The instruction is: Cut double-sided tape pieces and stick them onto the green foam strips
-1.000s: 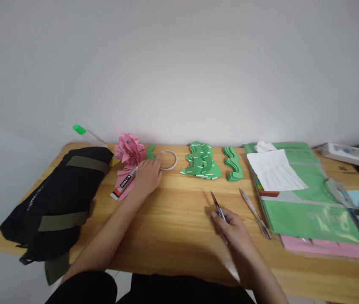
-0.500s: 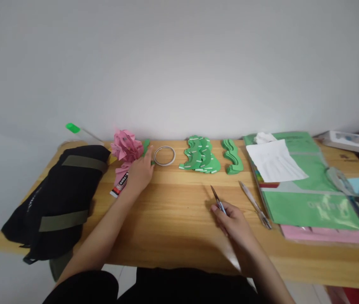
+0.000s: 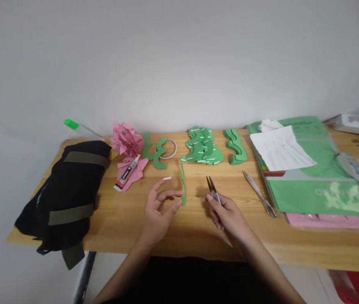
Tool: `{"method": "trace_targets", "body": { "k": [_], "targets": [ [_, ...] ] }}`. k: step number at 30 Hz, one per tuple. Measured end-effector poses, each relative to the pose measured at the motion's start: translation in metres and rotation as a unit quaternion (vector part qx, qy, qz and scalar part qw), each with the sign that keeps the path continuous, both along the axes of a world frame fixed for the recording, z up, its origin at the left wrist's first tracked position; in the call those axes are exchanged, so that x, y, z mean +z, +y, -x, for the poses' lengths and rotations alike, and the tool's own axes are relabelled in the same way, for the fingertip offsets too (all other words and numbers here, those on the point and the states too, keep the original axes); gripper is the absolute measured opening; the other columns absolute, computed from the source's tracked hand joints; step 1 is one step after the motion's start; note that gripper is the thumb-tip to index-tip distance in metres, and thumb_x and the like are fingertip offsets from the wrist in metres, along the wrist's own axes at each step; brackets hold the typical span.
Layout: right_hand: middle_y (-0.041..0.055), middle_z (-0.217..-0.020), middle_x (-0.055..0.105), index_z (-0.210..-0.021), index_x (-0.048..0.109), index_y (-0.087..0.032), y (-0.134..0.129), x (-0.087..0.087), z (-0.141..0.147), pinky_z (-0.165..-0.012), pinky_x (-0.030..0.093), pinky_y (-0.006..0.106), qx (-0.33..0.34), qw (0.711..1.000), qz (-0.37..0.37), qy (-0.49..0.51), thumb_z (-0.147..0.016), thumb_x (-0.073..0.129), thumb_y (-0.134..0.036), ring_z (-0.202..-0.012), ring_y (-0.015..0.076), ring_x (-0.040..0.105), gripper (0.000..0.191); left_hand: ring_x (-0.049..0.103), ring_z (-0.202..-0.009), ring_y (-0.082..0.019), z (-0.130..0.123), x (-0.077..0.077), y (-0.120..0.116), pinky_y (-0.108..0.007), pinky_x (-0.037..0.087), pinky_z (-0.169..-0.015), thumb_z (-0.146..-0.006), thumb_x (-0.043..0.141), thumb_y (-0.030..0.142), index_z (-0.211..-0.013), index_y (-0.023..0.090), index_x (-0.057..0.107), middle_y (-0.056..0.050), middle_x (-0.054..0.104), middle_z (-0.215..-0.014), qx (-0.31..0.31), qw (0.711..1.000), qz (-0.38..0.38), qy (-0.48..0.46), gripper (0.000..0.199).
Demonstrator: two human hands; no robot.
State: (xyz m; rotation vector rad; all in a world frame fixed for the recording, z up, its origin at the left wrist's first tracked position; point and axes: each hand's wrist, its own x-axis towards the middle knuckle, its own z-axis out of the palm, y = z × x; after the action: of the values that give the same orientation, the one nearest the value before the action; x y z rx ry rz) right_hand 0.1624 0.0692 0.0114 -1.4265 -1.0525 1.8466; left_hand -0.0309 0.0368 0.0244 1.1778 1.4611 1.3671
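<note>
Between thumb and fingers, my left hand (image 3: pixel 159 209) pinches a thin wavy green paper piece (image 3: pixel 184 190), seen nearly edge-on. A small white strip (image 3: pixel 167 178) sits at the tip of its index finger. My right hand (image 3: pixel 225 211) holds small scissors (image 3: pixel 212 188), their dark blades slightly apart and pointing away from me. Beyond the hands lie a fanned stack of green pieces with white strips (image 3: pixel 203 145) and a neat stack of green wavy pieces (image 3: pixel 235 147). A loose green piece (image 3: pixel 159 160) overlaps the tape ring (image 3: pixel 174 150).
At the left are a black bag (image 3: pixel 68 194), a pink paper flower (image 3: pixel 127 139) and a glue tube (image 3: pixel 127 174). Tweezers (image 3: pixel 258 194), a white tissue (image 3: pixel 282 147) and a green packet (image 3: pixel 318 196) are at the right. A wall stands behind the table.
My left hand has come from beside the flower to the middle, now with a green piece and a white strip. The scissors' blades have parted. Another green piece now lies over the tape ring.
</note>
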Motion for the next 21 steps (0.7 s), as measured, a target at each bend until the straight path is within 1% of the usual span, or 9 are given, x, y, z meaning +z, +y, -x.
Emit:
{"method": "trace_targets", "body": {
  "k": [2, 4, 5, 7, 9, 11, 15, 18, 21],
  "targets": [
    [-0.0105, -0.038, 0.037, -0.075, 0.057, -0.019, -0.001, 0.002, 0.009, -0.031, 0.022, 0.020, 0.012, 1.000, 0.018, 0.022, -0.074, 0.058, -0.073, -0.028, 0.0062, 0.033, 0.054, 0.072, -0.088, -0.019, -0.008, -0.005, -0.007, -0.035, 0.054, -0.081, -0.079, 0.073, 0.028, -0.122, 0.025, 0.046, -0.004, 0.077, -0.092, -0.012, 0.996, 0.026, -0.081, 0.051],
    [-0.0103, -0.036, 0.035, -0.063, 0.049, -0.021, -0.002, 0.004, 0.016, -0.030, 0.020, 0.019, 0.016, 0.998, 0.039, 0.046, -0.072, 0.059, -0.073, -0.027, 0.0052, 0.031, 0.054, 0.072, -0.089, -0.019, -0.012, -0.008, -0.011, -0.034, 0.054, -0.083, -0.078, 0.073, 0.029, -0.120, 0.025, 0.047, -0.004, 0.077, -0.093, -0.016, 0.989, 0.052, -0.140, 0.049],
    [-0.0105, -0.036, 0.034, -0.058, 0.044, -0.022, -0.003, 0.005, 0.018, -0.029, 0.019, 0.019, 0.011, 0.997, 0.049, 0.059, -0.071, 0.062, -0.071, -0.026, 0.0042, 0.029, 0.054, 0.072, -0.090, -0.018, -0.013, -0.010, -0.012, -0.034, 0.054, -0.083, -0.077, 0.073, 0.028, -0.119, 0.024, 0.047, -0.004, 0.077, -0.093, -0.017, 0.985, 0.062, -0.159, 0.049],
    [-0.0120, -0.037, 0.033, -0.057, 0.043, -0.022, -0.004, 0.007, 0.020, -0.029, 0.017, 0.018, -0.014, 0.995, 0.057, 0.079, -0.064, 0.072, -0.062, -0.028, 0.0022, 0.024, 0.051, 0.072, -0.089, -0.017, -0.014, -0.012, -0.016, -0.033, 0.054, -0.083, -0.077, 0.071, 0.023, -0.119, 0.024, 0.046, -0.003, 0.077, -0.093, -0.029, 0.983, 0.071, -0.170, 0.048],
    [-0.0133, -0.036, 0.032, -0.060, 0.049, -0.020, -0.006, 0.011, 0.020, -0.029, 0.017, 0.018, -0.031, 0.995, 0.055, 0.083, -0.059, 0.079, -0.054, -0.029, 0.0017, 0.021, 0.045, 0.072, -0.090, -0.017, -0.015, -0.014, -0.020, -0.033, 0.054, -0.083, -0.079, 0.067, 0.018, -0.118, 0.023, 0.046, -0.003, 0.076, -0.092, -0.047, 0.988, 0.065, -0.131, 0.044],
    [-0.0129, -0.035, 0.032, -0.060, 0.053, -0.020, -0.010, 0.015, 0.019, -0.029, 0.017, 0.018, -0.035, 0.996, 0.049, 0.072, -0.058, 0.080, -0.050, -0.029, 0.0021, 0.022, 0.041, 0.072, -0.094, -0.018, -0.016, -0.013, -0.025, -0.036, 0.053, -0.088, -0.081, 0.063, 0.014, -0.118, 0.023, 0.048, -0.004, 0.076, -0.094, -0.061, 0.996, 0.043, -0.046, 0.041],
    [-0.0101, -0.033, 0.036, -0.051, 0.047, -0.021, -0.018, 0.019, 0.018, -0.029, 0.020, 0.020, -0.052, 0.998, 0.019, 0.036, -0.058, 0.081, -0.050, -0.027, 0.0031, 0.026, 0.045, 0.068, -0.107, -0.022, -0.019, -0.011, -0.031, -0.046, 0.043, -0.106, -0.079, 0.069, 0.015, -0.127, 0.026, 0.048, -0.004, 0.076, -0.101, -0.066, 0.990, -0.022, 0.119, 0.053],
    [-0.0089, -0.032, 0.038, -0.050, 0.048, -0.021, -0.023, 0.020, 0.020, -0.029, 0.021, 0.020, -0.074, 0.997, -0.002, 0.018, -0.058, 0.081, -0.053, -0.027, 0.0039, 0.027, 0.047, 0.066, -0.110, -0.027, -0.019, -0.010, -0.034, -0.052, 0.042, -0.107, -0.074, 0.077, 0.020, -0.130, 0.030, 0.050, -0.003, 0.075, -0.103, -0.081, 0.982, -0.040, 0.164, 0.063],
    [-0.0089, -0.032, 0.038, -0.050, 0.047, -0.021, -0.027, 0.020, 0.021, -0.029, 0.019, 0.021, -0.092, 0.996, -0.018, 0.004, -0.054, 0.082, -0.058, -0.028, 0.0038, 0.027, 0.050, 0.068, -0.104, -0.028, -0.018, -0.011, -0.037, -0.054, 0.045, -0.105, -0.075, 0.076, 0.019, -0.130, 0.035, 0.051, -0.001, 0.075, -0.100, -0.095, 0.982, -0.036, 0.160, 0.062]
  ]
}}
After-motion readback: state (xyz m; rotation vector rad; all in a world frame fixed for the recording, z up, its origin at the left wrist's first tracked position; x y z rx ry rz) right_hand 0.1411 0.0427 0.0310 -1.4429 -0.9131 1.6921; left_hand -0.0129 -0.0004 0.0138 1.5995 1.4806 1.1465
